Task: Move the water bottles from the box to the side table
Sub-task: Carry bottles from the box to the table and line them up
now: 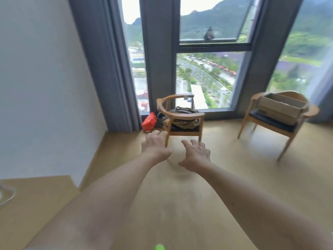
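Both hands empty. Left hand (155, 145) and right hand (195, 154) are held out in front, arms extended, fingers loosely spread and slightly curled; nothing is gripped or touched. Floor only beneath them.

Cardboard box (281, 108) is seen on the seat of the right-hand chair (270, 123) by the window, well apart from both hands, up and to the right of the right hand. Box top is open, but contents can't be made out from this angle; no water bottles are visible. A wooden surface (34, 199) is seen at lower left, close to the body, w/ a clear glassy object (6, 195) at its edge. Probably the side table, not certain.

Second chair (180, 120) sits just beyond the hands, w/ an olive bag (185, 118) on the seat; red bag (149, 121) on the floor beside it.

Step judged: approach to box, no pick-up begun.

Risks noted:
- box overhangs the seat a little, so pulling on a bottle or the flap could tip or slide it off.
- near chair stands close to the walking line, so a knock is possible.
- glassy object at table edge could be bumped when bottles are set down.
- frame is motion-blurred, so the bottle count is unknown.
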Motion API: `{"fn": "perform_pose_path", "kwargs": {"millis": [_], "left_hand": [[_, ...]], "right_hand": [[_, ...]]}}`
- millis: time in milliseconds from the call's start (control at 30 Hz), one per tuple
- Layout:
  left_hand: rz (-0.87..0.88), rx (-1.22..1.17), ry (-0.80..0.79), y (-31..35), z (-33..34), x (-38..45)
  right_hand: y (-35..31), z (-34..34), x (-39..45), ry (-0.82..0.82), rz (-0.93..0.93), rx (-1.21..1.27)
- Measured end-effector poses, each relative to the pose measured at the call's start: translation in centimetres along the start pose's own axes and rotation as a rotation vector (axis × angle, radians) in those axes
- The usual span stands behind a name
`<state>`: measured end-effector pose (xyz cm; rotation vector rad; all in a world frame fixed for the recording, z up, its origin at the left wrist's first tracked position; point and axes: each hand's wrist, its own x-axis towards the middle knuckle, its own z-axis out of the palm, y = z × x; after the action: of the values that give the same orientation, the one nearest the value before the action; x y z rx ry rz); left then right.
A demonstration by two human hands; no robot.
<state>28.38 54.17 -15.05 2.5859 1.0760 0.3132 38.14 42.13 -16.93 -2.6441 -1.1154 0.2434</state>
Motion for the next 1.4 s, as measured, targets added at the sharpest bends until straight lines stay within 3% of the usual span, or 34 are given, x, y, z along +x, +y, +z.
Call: {"fn": "perform_pose_path", "kwargs": {"millis": [267, 600, 967, 1400], "left_hand": [[0.303, -0.021, -0.127, 13.4, 7.2, 15.6], [0.55, -0.077, -0.223, 29.1, 13.7, 32.9], [0.683, -0.043, -0.229, 44.8, 26.3, 47.5], [0.667, -0.033, -0.253, 65.5, 35.8, 66.5]], "right_hand": [[13.2, -4.5, 11.6, 0.108, 0.315, -0.028], [26.1, -10.9, 24.8, 0.211, 0.577, -0.034], [43.3, -13.8, 37.4, 0.233, 0.701, 0.011], [65.3, -22.3, 56.2, 0.218, 0.676, 0.032]]}}
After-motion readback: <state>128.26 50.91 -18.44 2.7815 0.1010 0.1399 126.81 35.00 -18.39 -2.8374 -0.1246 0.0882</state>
